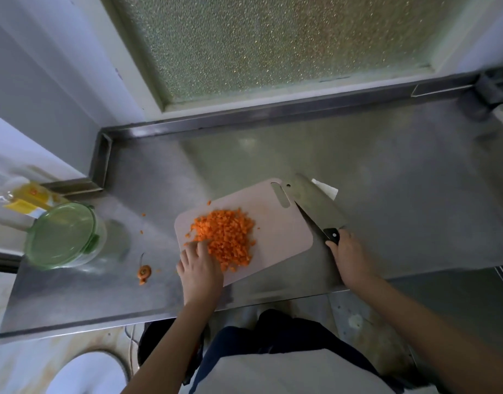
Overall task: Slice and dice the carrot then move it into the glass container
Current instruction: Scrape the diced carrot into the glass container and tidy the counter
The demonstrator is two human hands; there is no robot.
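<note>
A heap of diced carrot (pixel 227 234) lies on a pale pink cutting board (pixel 278 223) on the steel counter. My left hand (pixel 199 270) rests at the board's near left corner, its fingers spread and touching the edge of the heap. My right hand (pixel 347 255) grips the black handle of a broad cleaver (pixel 315 206), whose blade lies along the board's right edge, off the carrot. The glass container (pixel 65 236), with a green lid on it, stands at the counter's left end, apart from both hands.
A carrot end (pixel 144 272) and a few stray dice lie on the steel counter (pixel 386 172) between board and container. A yellow bottle (pixel 31 199) lies behind the container. A white paper scrap (pixel 325 189) sits past the cleaver. A raised rim bounds the counter's back and left.
</note>
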